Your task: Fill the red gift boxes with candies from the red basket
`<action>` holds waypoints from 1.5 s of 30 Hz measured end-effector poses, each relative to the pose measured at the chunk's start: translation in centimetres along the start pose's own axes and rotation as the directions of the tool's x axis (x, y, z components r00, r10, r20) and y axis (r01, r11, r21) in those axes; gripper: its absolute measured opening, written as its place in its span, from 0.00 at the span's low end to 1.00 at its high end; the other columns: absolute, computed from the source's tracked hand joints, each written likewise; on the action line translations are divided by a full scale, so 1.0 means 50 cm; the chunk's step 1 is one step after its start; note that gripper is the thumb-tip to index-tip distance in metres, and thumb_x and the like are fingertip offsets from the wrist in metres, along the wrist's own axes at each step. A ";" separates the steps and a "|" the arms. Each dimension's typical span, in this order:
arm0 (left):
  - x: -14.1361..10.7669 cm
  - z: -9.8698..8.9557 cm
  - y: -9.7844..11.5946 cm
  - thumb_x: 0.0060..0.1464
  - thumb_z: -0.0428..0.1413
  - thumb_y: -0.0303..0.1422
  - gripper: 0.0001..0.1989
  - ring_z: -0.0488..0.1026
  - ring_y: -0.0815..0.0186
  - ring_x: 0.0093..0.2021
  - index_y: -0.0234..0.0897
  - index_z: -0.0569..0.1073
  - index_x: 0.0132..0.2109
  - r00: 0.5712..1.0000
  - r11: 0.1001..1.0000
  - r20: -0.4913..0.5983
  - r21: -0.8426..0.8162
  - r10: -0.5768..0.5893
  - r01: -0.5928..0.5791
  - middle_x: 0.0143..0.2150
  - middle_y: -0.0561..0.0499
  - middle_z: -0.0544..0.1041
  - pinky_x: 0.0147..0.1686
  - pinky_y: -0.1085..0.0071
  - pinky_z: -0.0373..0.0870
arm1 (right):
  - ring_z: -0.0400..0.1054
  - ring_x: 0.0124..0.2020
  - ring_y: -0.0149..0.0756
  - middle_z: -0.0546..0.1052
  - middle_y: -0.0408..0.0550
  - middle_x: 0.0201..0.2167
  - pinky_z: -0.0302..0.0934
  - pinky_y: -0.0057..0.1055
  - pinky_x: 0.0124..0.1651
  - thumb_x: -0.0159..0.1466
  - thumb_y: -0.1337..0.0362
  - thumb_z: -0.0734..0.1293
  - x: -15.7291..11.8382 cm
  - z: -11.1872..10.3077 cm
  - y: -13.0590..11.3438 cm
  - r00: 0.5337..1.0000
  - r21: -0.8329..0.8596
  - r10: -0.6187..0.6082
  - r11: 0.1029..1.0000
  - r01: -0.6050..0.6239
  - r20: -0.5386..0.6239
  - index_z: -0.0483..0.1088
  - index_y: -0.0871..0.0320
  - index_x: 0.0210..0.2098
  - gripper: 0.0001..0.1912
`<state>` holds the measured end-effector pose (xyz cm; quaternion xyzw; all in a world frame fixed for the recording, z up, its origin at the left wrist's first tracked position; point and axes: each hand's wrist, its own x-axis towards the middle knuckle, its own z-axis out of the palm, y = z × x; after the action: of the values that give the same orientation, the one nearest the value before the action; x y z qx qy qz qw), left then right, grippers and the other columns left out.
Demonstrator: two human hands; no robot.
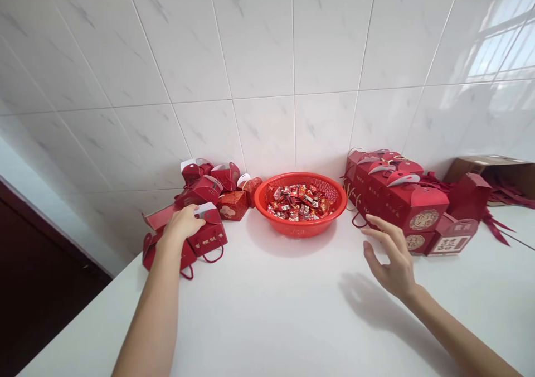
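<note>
At the left, my left hand (183, 226) rests on a red gift box (210, 236) with a cord handle, its thumb over the box's pale top flap. Whether the fingers grip it is hard to tell, as the back of the hand covers them. My right hand (390, 260) is held above the white table, left of the stacked red boxes (393, 201), fingers apart and nothing in them. Between the hands, near the wall, stands a red plastic basket (298, 230) holding many small wrapped candies (295, 203).
More red boxes (203, 190) are bunched behind my left hand. A patterned red box (233, 205) sits beside the basket. At the far right, a cardboard box (480, 165) lies with red ribbons (512, 190). A tiled wall (263, 126) bounds the table (267, 310).
</note>
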<state>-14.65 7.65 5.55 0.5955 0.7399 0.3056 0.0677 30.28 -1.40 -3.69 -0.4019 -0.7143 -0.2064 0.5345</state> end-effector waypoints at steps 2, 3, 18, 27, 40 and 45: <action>-0.015 -0.008 0.031 0.39 0.57 0.26 0.12 0.76 0.45 0.41 0.37 0.71 0.36 0.992 0.993 0.101 0.096 -0.072 0.063 0.33 0.44 0.77 0.37 0.57 0.71 | 0.69 0.52 0.50 0.72 0.58 0.55 0.65 0.48 0.51 0.64 0.73 0.63 -0.012 0.013 -0.003 0.998 0.018 -0.029 0.999 0.028 0.059 0.68 0.53 0.50 0.16; -0.023 -0.013 0.046 0.39 0.55 0.26 0.12 0.76 0.48 0.39 0.37 0.71 0.36 0.982 0.993 0.174 0.099 -0.078 0.061 0.32 0.45 0.77 0.35 0.60 0.72 | 0.68 0.53 0.50 0.71 0.58 0.56 0.65 0.48 0.51 0.64 0.73 0.63 -0.018 0.020 -0.005 0.996 0.022 -0.042 0.999 0.040 0.082 0.68 0.53 0.50 0.16; -0.156 0.079 0.224 0.44 0.50 0.29 0.21 0.76 0.63 0.31 0.34 0.79 0.45 0.542 0.911 0.734 -0.298 0.409 -0.284 0.39 0.47 0.80 0.32 0.69 0.73 | 0.59 0.64 0.50 0.69 0.53 0.62 0.56 0.51 0.63 0.73 0.55 0.57 0.084 0.081 -0.155 0.806 0.425 -0.072 0.875 -0.232 0.588 0.78 0.53 0.40 0.19; -0.174 0.115 0.229 0.48 0.48 0.27 0.16 0.75 0.64 0.30 0.35 0.80 0.38 0.619 0.887 0.638 -0.281 0.457 -0.366 0.32 0.49 0.80 0.30 0.71 0.66 | 0.67 0.56 0.49 0.76 0.50 0.54 0.60 0.49 0.59 0.62 0.52 0.71 0.092 0.051 -0.137 0.676 0.507 0.109 0.578 -0.640 0.729 0.64 0.58 0.17 0.24; -0.220 0.141 0.263 0.52 0.55 0.49 0.18 0.71 0.61 0.33 0.38 0.68 0.33 0.765 0.920 0.537 -0.056 0.354 -0.387 0.34 0.50 0.76 0.30 0.69 0.59 | 0.23 0.74 0.58 0.41 0.52 0.75 0.27 0.63 0.70 0.50 0.33 0.71 0.024 0.021 -0.093 0.375 0.133 0.081 0.849 -0.512 0.923 0.42 0.46 0.73 0.61; -0.163 0.089 0.235 0.48 0.61 0.46 0.21 0.73 0.61 0.42 0.39 0.73 0.46 0.444 0.900 0.799 -0.263 0.405 -0.348 0.43 0.52 0.77 0.38 0.71 0.65 | 0.20 0.73 0.59 0.40 0.52 0.75 0.23 0.63 0.70 0.50 0.32 0.70 0.019 0.028 -0.092 0.329 0.100 0.098 0.838 -0.536 0.939 0.41 0.48 0.73 0.62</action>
<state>-0.41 2.99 6.08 0.8138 0.4549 0.0117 0.3614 25.69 -2.78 -2.65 -0.4655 -0.8155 0.3064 0.1562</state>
